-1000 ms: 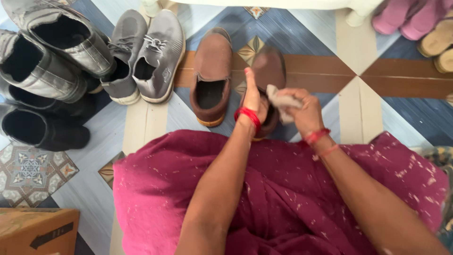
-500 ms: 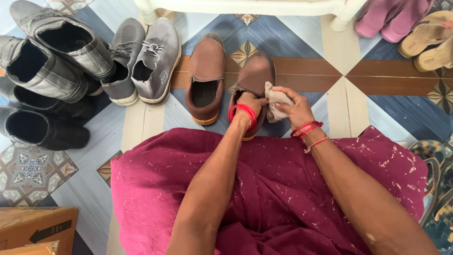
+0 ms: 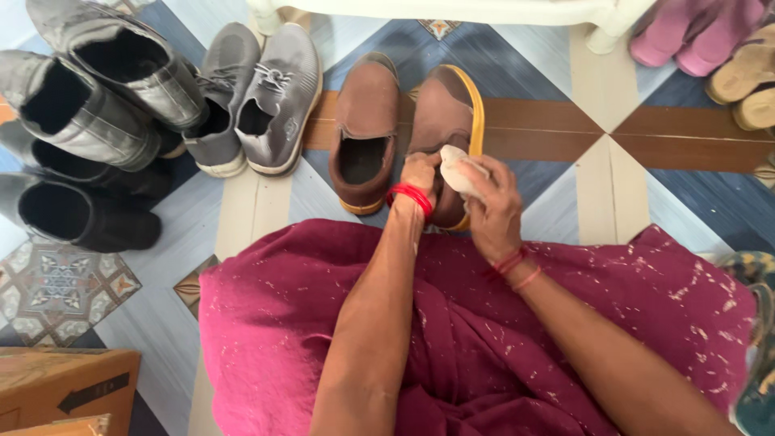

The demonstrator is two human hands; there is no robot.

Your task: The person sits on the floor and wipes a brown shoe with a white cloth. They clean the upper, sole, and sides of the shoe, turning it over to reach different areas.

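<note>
Two brown slip-on shoes stand side by side on the tiled floor. My left hand (image 3: 420, 173) grips the heel opening of the right brown shoe (image 3: 446, 113), which is tilted so that its yellow sole edge shows. My right hand (image 3: 488, 202) is closed on a small pale cloth (image 3: 458, 168) and presses it against that shoe's side near the heel. The left brown shoe (image 3: 365, 121) rests flat, untouched. Red bangles and threads circle both wrists. A magenta garment (image 3: 500, 323) covers my lap below the hands.
A grey knit sneaker pair (image 3: 258, 97) lies left of the brown shoes, with grey and black leather shoes (image 3: 89, 121) piled further left. Pink slippers (image 3: 686, 32) and tan sandals (image 3: 747, 81) sit at top right. A white furniture leg (image 3: 605, 32) stands behind. A cardboard box (image 3: 64, 387) is at bottom left.
The right brown shoe has been tipped onto its side, exposing the yellow sole. My right hand moved the cloth from above the shoe down onto its side near the heel.
</note>
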